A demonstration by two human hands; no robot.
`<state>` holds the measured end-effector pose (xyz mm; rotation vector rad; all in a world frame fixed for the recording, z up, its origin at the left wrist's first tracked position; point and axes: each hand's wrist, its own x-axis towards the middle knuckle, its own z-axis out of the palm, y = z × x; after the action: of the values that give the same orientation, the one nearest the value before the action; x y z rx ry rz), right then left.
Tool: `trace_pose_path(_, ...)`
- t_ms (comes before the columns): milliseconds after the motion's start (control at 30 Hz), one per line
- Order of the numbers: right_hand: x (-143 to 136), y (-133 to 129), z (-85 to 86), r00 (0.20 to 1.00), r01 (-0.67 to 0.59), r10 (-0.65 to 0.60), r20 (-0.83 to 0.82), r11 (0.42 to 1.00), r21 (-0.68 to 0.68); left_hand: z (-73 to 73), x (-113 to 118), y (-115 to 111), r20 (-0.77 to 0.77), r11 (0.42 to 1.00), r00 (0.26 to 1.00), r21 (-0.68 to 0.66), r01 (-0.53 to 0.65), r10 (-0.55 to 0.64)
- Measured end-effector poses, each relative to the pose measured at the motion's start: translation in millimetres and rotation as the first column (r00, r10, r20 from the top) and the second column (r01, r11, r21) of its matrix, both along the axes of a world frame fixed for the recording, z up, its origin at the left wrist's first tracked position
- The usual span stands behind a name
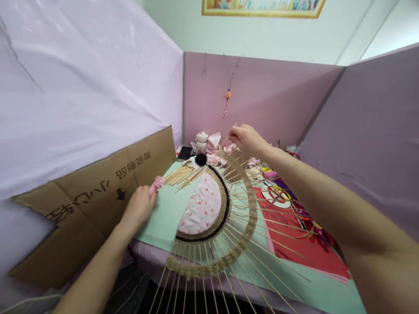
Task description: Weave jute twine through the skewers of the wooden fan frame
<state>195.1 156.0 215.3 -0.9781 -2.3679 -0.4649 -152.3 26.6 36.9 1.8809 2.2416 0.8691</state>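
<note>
Left arm (94, 266) bare, angled up from the bottom left; left hand (139, 205) low in view, back facing up, fingers curled inward, exact grip hard to tell. Right arm (314, 196) also bare, stretched long from the lower right toward center, right hand (245, 138) raised, fingertips (233, 132) drawn together in a pinch. Hands well apart, right one farther forward and higher in view.

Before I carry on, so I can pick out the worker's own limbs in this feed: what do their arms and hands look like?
The slender left forearm and right arm are bare, with no sleeve in view. The left hand and right hand are ungloved; no watch or bracelet shows at either wrist. Rings are too small to rule out.
</note>
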Motion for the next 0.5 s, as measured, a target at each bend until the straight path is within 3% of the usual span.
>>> trace_pose_path(100, 1, 4, -1.7, 1.000, -0.006, 0.006, -0.003, 1.000, 0.007, -24.2, -2, -13, -0.306, 0.991, 0.952, -0.129, -0.021, -0.020)
trace_pose_path(200, 2, 4, -1.7, 1.000, -0.009, 0.009, -0.006, 1.000, 0.010, -26.0, 1, -22, -0.406, 0.979, 0.914, -0.191, -0.070, -0.014)
trace_pose_path(300, 1, 3, -0.9, 1.000, -0.007, 0.007, -0.005, 1.000, 0.003, 3.1, 16, -22, -0.323, 0.995, 0.946, -0.080, -0.052, 0.023)
trace_pose_path(367, 0, 2, -0.1, 1.000, 0.000, 0.000, -0.002, 1.000, 0.002, 33.8, 37, -13, -0.095, 0.993, 0.993, 0.084, 0.078, -0.070)
trace_pose_path(433, -1, 0, 1.0, 1.000, 0.001, -0.001, 0.002, 1.000, 0.007, 65.3, 66, 4, 0.157, 0.950, 0.948, 0.193, 0.246, -0.277)
trace_pose_path(500, -2, -2, 2.3, 1.000, 0.000, 0.000, 0.007, 1.000, 0.014, 91.1, 100, 27, 0.364, 0.911, 0.839, 0.236, 0.338, -0.405)
